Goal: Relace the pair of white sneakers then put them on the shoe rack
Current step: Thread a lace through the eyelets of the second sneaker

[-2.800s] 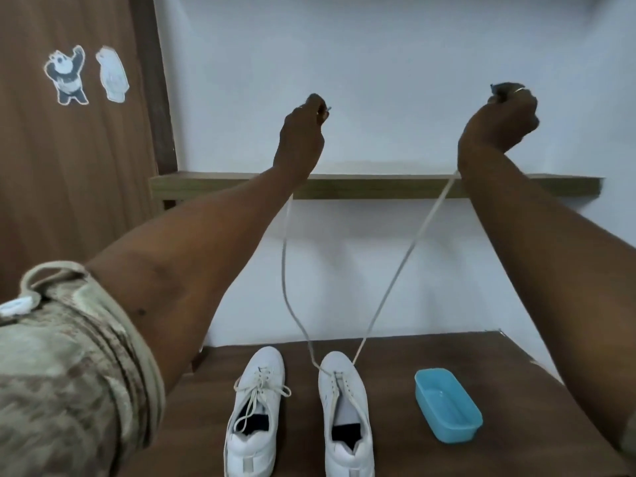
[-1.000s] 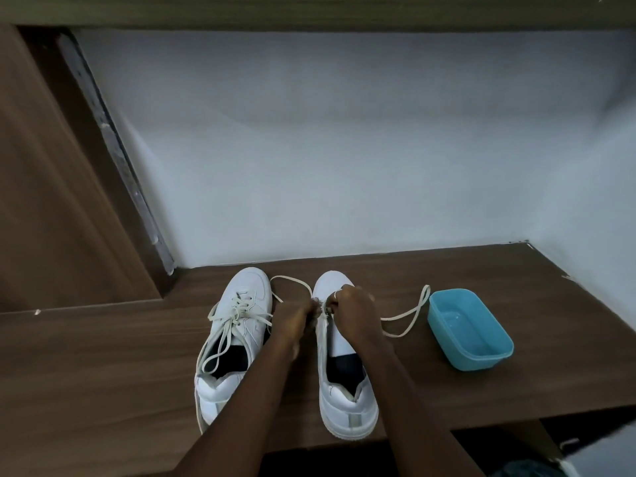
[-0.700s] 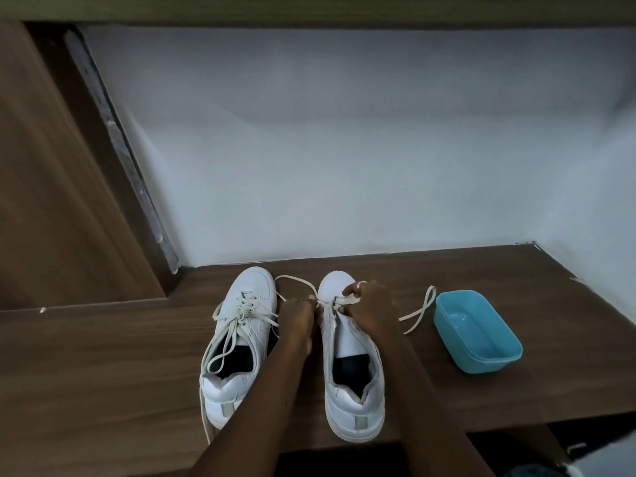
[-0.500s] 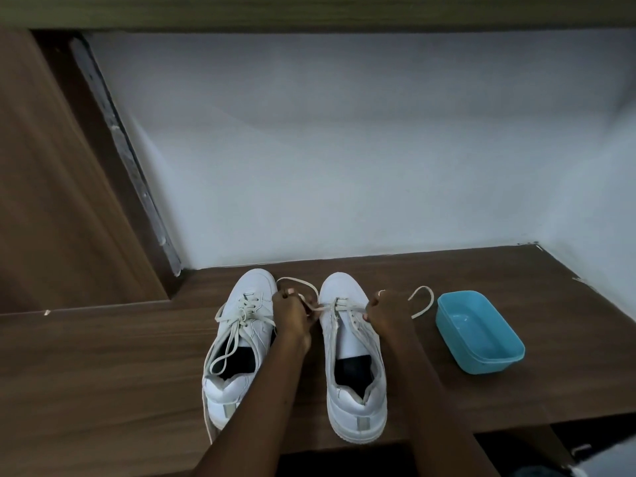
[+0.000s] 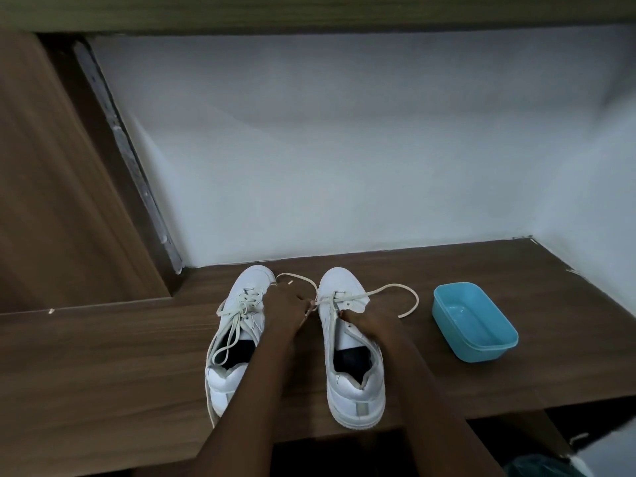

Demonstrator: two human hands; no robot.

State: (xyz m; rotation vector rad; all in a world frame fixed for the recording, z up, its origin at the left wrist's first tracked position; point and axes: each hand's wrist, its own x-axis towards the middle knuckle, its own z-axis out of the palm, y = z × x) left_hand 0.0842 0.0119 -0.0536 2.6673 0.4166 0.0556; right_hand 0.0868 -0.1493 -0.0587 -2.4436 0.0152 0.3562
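Observation:
Two white sneakers stand toes-away on a dark wooden surface (image 5: 103, 356). The left sneaker (image 5: 237, 335) is laced, its ends lying loose over the opening. The right sneaker (image 5: 347, 349) has lace only through its front eyelets. My left hand (image 5: 287, 304) sits between the shoes and pinches the left end of the white lace (image 5: 389, 290) at the shoe's inner edge. My right hand (image 5: 370, 320) grips the right sneaker's outer eyelet flap. The lace's right end loops out over the wood to the right.
A light blue plastic tub (image 5: 473, 323) stands right of the sneakers. A white wall rises behind, a brown wooden panel (image 5: 51, 201) on the left. A wooden shelf edge (image 5: 309, 12) runs overhead. The surface's front edge is close under the heels.
Both hands came down from pulling the lace ends high. Since half a second ago, my right hand slid back onto the shoe's flap and the right lace end spread further right.

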